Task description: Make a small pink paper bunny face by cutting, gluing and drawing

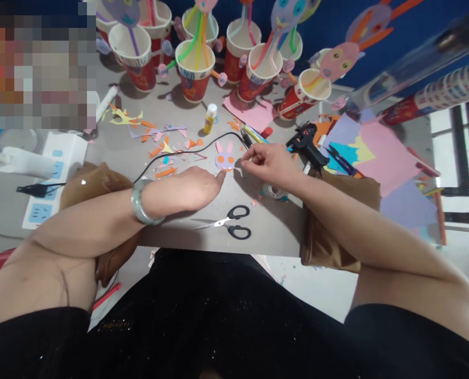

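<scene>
A small purple paper rabbit face (219, 163) lies on the table, with pink ears, orange round eyes and an orange strip along its lower edge. My left hand (197, 189) reaches in from the left, a fingertip pressing the lower edge of the face; its other fingers are curled and partly hidden. Just right of the face, my right hand (268, 162) is closed in a pinch. Whatever its fingertips hold is too small to make out. Black-handled scissors (220, 223) lie part-open near the table's front edge. A roll of clear tape (274, 191) sits below my right wrist.
Red paper cups (197, 79) with straws and paper faces line the back. Paper scraps (165, 145), a glue stick (210, 119) and a black cable (175, 153) lie mid-table. Right are a glue gun (308, 145) and coloured paper (392, 152); left, a power strip (56, 171).
</scene>
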